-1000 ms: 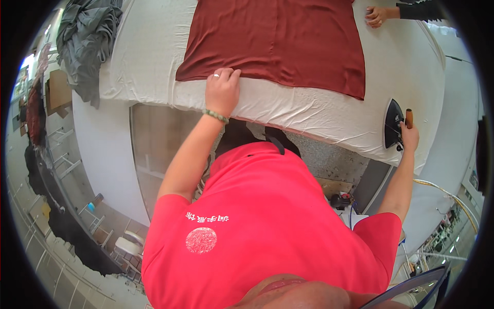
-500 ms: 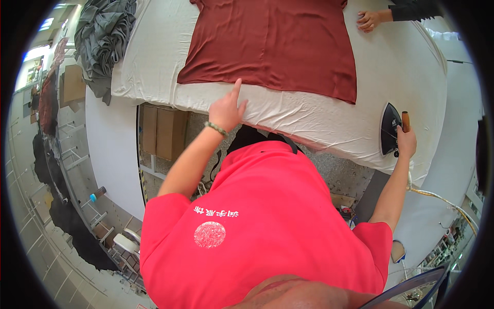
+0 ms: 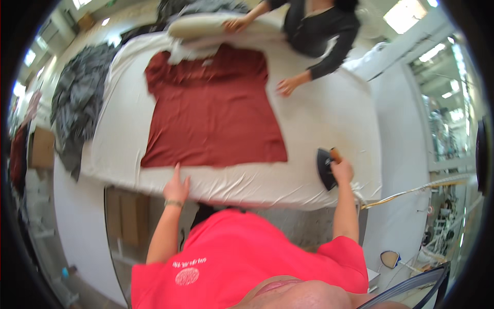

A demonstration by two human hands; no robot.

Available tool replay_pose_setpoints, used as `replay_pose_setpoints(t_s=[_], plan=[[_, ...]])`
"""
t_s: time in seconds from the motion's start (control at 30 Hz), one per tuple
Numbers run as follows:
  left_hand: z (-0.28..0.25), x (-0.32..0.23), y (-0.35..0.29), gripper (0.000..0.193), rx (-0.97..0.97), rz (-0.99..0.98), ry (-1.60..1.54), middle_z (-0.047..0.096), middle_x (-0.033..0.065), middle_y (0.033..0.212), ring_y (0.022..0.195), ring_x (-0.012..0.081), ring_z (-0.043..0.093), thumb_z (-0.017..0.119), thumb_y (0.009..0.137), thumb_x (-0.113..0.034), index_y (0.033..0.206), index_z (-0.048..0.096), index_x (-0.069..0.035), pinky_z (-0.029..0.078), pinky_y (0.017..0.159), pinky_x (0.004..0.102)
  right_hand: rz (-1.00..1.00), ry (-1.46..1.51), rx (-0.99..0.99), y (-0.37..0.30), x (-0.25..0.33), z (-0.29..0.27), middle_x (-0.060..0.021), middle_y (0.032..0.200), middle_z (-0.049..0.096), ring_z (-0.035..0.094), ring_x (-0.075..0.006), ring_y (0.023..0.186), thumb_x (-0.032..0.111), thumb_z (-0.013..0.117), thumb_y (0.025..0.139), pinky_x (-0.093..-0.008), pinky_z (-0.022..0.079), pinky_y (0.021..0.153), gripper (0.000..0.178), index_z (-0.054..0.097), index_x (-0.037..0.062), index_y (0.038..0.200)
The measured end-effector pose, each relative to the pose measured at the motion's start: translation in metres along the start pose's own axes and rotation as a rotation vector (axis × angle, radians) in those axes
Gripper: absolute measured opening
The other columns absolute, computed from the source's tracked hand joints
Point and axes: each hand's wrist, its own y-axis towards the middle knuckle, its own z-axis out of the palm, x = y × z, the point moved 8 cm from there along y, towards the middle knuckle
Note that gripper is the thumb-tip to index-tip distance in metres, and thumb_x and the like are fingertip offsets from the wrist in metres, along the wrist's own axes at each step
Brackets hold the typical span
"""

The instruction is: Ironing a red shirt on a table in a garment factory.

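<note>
A dark red short-sleeved top (image 3: 213, 116) lies spread flat on the white cloth-covered ironing table (image 3: 329, 108), its hem toward me. My left hand (image 3: 176, 189) is at that hem, left of its middle, with the index finger stretched out and the thumb apart; a fingertip reaches the fabric edge. At the table's right side, my right hand (image 3: 342, 171) is wrapped round the orange-brown handle of a black clothes iron (image 3: 325, 167). The iron is apart from the top, over the white cover; whether its plate rests on the cover I cannot tell.
Across the table stands a person in dark sleeves, one hand (image 3: 292, 85) near the top's right side, the other (image 3: 237, 24) on a long padded board (image 3: 206, 27). Grey cloth (image 3: 85, 98) is heaped at left. A cord (image 3: 406, 192) runs off right. Cardboard boxes (image 3: 133, 219) stand underneath.
The view has tilted up, bringing the whole top and the other person into sight. My left hand keeps near the hem; my right still holds the iron.
</note>
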Motion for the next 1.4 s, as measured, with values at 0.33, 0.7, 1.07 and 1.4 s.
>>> replay_pose_setpoints(t_s=[0.33,0.7,1.07,1.4], plan=[[0.007,0.004,-0.007,0.055,-0.192,0.135,-0.164,0.068,0.017,0.078,0.073,0.039,0.066,0.067,0.085,-0.035,0.136,0.053,-0.02,0.052,0.068,0.0507,-0.057,0.032,-0.031,-0.013,0.002,-0.012,-0.0168,0.096,0.071,0.067,-0.0366,0.093,0.037,0.066,0.078,-0.0473,0.053,0.081,0.035,0.069,0.011,0.101],[-0.007,0.015,-0.032,0.031,-0.331,0.169,-0.314,0.066,0.0112,0.085,0.078,0.0313,0.064,0.065,0.087,-0.027,0.115,0.065,-0.013,0.052,0.069,0.0438,-0.041,-0.091,0.031,-0.009,0.007,-0.006,-0.0181,0.1,0.07,0.066,-0.0389,0.098,0.037,0.062,0.083,-0.0505,0.051,0.084,0.037,0.069,0.0083,0.105],[-0.006,0.018,-0.035,0.024,-0.325,0.153,-0.429,0.065,0.0088,0.085,0.077,0.0246,0.065,0.068,0.087,-0.023,0.106,0.068,-0.009,0.052,0.071,0.0367,-0.075,-0.109,0.039,0.006,0.007,0.009,-0.0175,0.095,0.07,0.066,-0.0385,0.094,0.041,0.07,0.08,-0.0473,0.051,0.08,0.04,0.068,0.0076,0.102],[0.023,0.017,-0.027,0.029,-0.074,0.022,-0.766,0.071,0.0084,0.092,0.078,0.0157,0.067,0.065,0.09,-0.022,0.115,0.067,-0.006,0.052,0.068,0.0301,-0.027,-0.093,0.091,-0.002,0.012,0.007,-0.018,0.096,0.071,0.067,-0.0387,0.094,0.042,0.07,0.08,-0.047,0.051,0.081,0.042,0.069,0.0078,0.104]])
